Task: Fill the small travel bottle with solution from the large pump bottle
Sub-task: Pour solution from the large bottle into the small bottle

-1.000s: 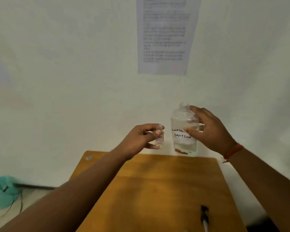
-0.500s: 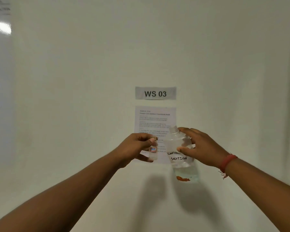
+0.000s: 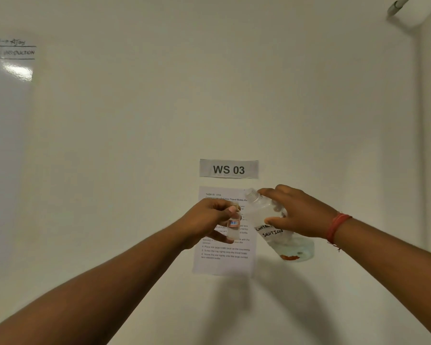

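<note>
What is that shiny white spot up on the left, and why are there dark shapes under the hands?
Head view: the spot is light glare on the whiteboard; the dark shapes are soft shadows on the wall, cast by the left hand and the right hand with their bottles.

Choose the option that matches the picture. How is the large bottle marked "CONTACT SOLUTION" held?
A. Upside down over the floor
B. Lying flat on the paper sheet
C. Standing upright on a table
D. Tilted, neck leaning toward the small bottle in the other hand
D: the right hand holds the large bottle tilted, its neck leaning toward the small bottle gripped by the left hand.
</note>
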